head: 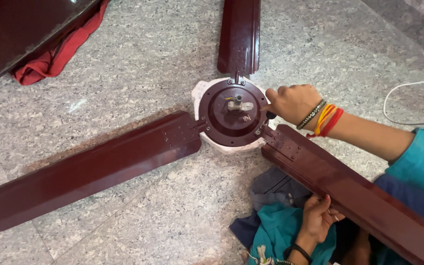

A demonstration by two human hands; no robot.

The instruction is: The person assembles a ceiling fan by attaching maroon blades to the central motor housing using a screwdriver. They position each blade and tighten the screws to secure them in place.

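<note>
We see a dark red ceiling fan (231,115) lying on the speckled stone floor (138,64), its three blades spread out. Our right hand (293,102) is curled tight around a small dark tool we cannot make out, pressed at the round motor hub's (224,122) edge. Our left hand (317,216) grips the near blade (349,191) from under it. A red cloth (50,61) lies far off.

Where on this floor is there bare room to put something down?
Bare floor lies between the red cloth and the top blade, and below the left blade. It is crowded around the hub, right hand and left hand.
</note>
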